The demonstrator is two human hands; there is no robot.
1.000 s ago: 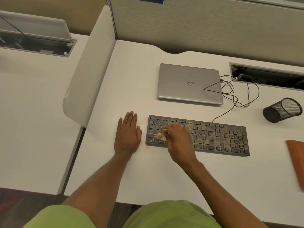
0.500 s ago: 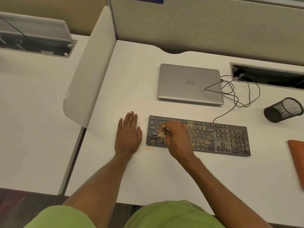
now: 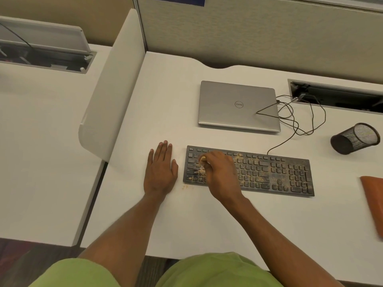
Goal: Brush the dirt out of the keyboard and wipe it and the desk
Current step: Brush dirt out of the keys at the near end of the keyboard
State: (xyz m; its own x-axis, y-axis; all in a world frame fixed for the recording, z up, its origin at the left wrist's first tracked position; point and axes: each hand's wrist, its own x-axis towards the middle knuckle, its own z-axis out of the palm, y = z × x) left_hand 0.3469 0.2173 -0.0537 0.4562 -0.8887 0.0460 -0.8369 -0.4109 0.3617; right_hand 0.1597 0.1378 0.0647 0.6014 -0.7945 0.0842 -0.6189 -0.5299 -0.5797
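Note:
A black keyboard (image 3: 269, 172) lies on the white desk (image 3: 165, 104), dusted with tan dirt across its keys. My right hand (image 3: 220, 176) hovers over the keyboard's left end and grips a small brush (image 3: 202, 160) with a pale handle; its bristles touch the keys. A few crumbs (image 3: 185, 186) lie on the desk by the keyboard's front left corner. My left hand (image 3: 160, 169) rests flat on the desk just left of the keyboard, fingers straight. An orange cloth (image 3: 373, 201) lies at the right edge.
A shut silver laptop (image 3: 238, 105) sits behind the keyboard, with cables (image 3: 298, 119) running to a desk cable slot (image 3: 335, 96). A black mesh pen cup (image 3: 355, 138) lies on its side at the right. A white divider panel (image 3: 112, 85) stands at the left.
My right hand has moved slightly left along the keyboard's left end with the brush. The left hand has stayed flat in place.

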